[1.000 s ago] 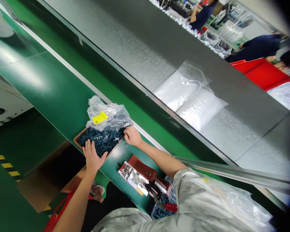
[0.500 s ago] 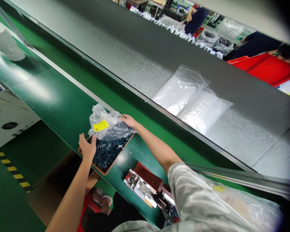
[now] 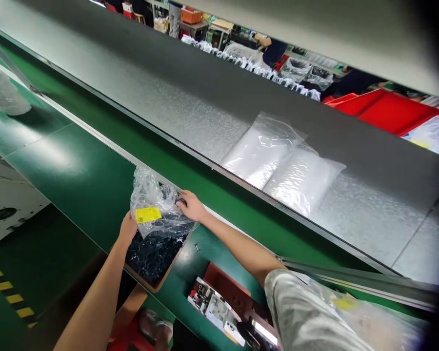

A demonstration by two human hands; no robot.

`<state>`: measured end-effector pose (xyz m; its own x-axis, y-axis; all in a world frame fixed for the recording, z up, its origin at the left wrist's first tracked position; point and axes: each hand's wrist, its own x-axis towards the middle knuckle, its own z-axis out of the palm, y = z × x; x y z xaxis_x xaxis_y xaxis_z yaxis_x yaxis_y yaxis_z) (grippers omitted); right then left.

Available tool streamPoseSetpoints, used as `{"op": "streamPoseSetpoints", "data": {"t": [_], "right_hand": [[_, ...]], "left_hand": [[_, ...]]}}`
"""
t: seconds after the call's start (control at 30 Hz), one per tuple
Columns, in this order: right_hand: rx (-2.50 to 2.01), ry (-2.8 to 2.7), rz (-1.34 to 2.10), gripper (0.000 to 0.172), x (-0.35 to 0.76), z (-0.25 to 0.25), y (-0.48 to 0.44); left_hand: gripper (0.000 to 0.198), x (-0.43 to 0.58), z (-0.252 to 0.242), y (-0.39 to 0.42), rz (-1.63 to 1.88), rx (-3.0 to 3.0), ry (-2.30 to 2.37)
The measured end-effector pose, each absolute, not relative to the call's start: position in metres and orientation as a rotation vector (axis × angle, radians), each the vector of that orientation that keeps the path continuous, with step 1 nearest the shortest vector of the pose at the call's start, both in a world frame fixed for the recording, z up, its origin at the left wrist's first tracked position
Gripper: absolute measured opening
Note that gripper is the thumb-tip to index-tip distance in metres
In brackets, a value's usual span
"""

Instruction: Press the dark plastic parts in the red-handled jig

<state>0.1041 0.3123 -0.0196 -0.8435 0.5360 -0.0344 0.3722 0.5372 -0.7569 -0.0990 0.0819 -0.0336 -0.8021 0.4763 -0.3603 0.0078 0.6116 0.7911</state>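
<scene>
A crumpled clear plastic bag [image 3: 157, 204] with a yellow label [image 3: 148, 214] lies over the far end of a brown tray [image 3: 157, 284] full of small dark parts [image 3: 151, 253]. My left hand [image 3: 127, 228] grips the bag's left edge beside the label, fingers closed on the plastic. My right hand [image 3: 190, 205] holds the bag's right side, fingers curled into the film. The tray sits on the green bench [image 3: 88, 175], its near end overhanging the bench edge.
A red and metal fixture [image 3: 219, 304] stands on the bench to the right of the tray. Beyond a metal rail runs a grey conveyor [image 3: 175, 83] carrying two white filled bags [image 3: 281, 163]. A red bin [image 3: 388, 109] and other people are far behind. A white roll [image 3: 2, 92] stands far left.
Both hands left the tray's parts and moved up onto the bag. The left hand shifted from the tray's near side to the bag's left edge; the bag is bunched and lifted.
</scene>
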Motion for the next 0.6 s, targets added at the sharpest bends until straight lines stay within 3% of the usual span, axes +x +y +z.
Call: {"op": "streamPoseSetpoints", "data": {"t": [0.07, 0.2, 0.3, 0.43, 0.6], "right_hand": [[-0.967, -2.362, 1.428, 0.048, 0.09, -0.02, 0.333], [-1.168, -2.115, 1.731, 0.062, 0.063, -0.025, 0.35], [-1.146, -2.251, 1.687, 0.069, 0.052, -0.026, 0.333], [-1.117, -2.474, 1.576, 0.059, 0.05, -0.019, 0.318], [-1.147, -2.622, 1.518, 0.065, 0.029, -0.001, 0.361]], "left_hand": [[0.036, -0.097, -0.035, 0.079, 1.096, 0.365, 2.255], [0.041, -0.098, -0.037, 0.075, 1.091, 0.335, 2.223], [0.043, -0.096, -0.038, 0.077, 1.09, 0.345, 2.199], [0.031, -0.092, -0.037, 0.078, 1.03, 0.394, 2.218], [0.033, -0.092, -0.031, 0.066, 0.982, 0.426, 2.239]]}}
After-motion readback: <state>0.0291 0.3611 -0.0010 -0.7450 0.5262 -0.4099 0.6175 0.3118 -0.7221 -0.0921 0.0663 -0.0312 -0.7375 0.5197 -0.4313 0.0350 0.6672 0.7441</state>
